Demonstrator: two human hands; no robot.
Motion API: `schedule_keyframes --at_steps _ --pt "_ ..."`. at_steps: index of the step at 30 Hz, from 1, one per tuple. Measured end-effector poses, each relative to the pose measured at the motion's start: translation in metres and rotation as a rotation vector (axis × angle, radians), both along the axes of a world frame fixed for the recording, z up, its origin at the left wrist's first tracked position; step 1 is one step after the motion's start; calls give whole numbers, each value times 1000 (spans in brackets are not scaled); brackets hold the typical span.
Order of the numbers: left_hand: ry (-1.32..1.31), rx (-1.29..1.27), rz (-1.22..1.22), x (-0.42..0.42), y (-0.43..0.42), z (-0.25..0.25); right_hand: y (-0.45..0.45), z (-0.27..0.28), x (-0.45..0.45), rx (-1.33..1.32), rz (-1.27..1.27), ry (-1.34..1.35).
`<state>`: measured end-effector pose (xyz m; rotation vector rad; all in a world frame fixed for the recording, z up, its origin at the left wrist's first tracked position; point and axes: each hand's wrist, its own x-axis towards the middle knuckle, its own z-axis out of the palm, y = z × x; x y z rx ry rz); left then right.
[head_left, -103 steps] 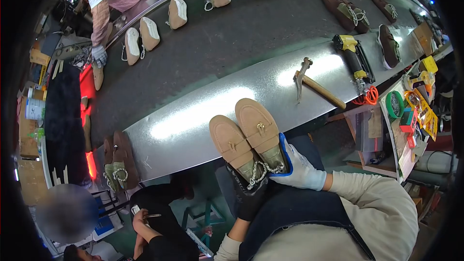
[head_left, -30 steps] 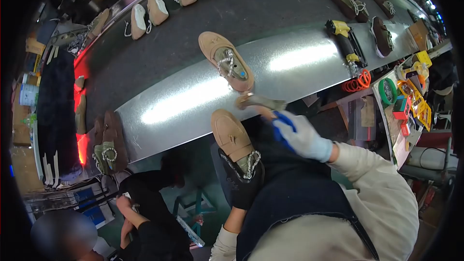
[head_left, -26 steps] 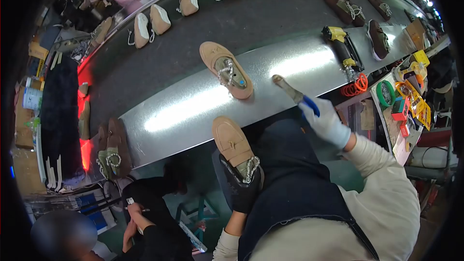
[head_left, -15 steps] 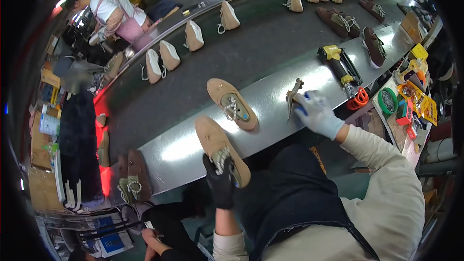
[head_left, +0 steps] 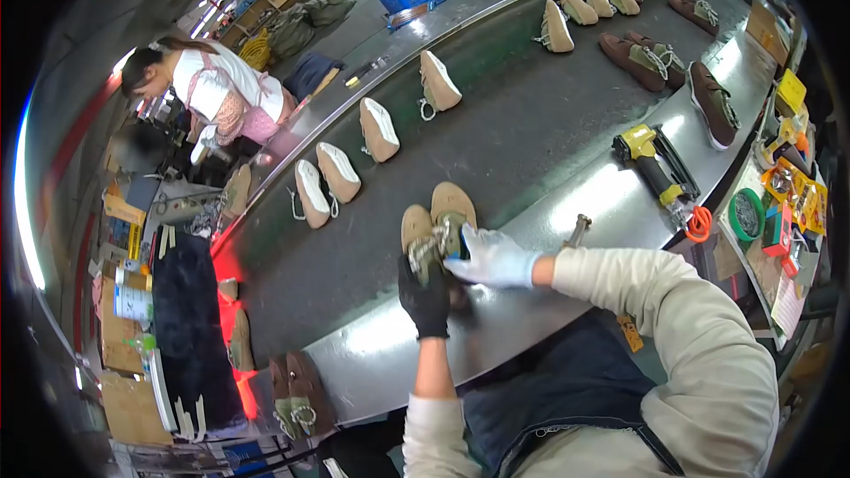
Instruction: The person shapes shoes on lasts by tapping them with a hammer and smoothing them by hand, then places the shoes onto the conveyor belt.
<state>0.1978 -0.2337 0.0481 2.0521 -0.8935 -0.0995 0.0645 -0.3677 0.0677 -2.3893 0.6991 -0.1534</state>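
Note:
Two tan lace-up shoes are side by side over the near edge of the belt, toes pointing away from me. My left hand (head_left: pixel 423 297), in a black glove, is closed around the left tan shoe (head_left: pixel 414 227) at its laces and opening. The right tan shoe (head_left: pixel 453 198) is gripped by my right hand (head_left: pixel 498 259), in a white and blue glove, at its opening and side. Both heels are hidden by the gloves. On the metal ledge (head_left: pixel 372 336), a hammer-like metal tool (head_left: pixel 579 230) sticks out from behind my right sleeve.
Several tan shoes (head_left: pixel 379 129) stand along the belt's (head_left: pixel 496 106) far side. Brown shoes (head_left: pixel 713 106) are at the right and lower left. A yellow and black air tool (head_left: pixel 657 164) lies on the ledge near a green bowl (head_left: pixel 746 215). A co-worker (head_left: pixel 226 93) bends over across the belt.
My right hand has left the metal tool and taken hold of the second tan shoe. My left hand has moved its shoe forward beside it. The view has shifted.

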Motion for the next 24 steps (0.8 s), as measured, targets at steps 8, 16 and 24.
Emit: schedule_keyframes --at_steps 8,16,24 --pt "-160 -54 -357 41 -31 -33 -222 20 74 -3 199 110" --pt "135 -32 -20 57 -26 1 -322 -37 158 -506 -415 -26" --pt "-14 199 -134 165 -170 -14 -352 -35 119 -249 -337 -73"
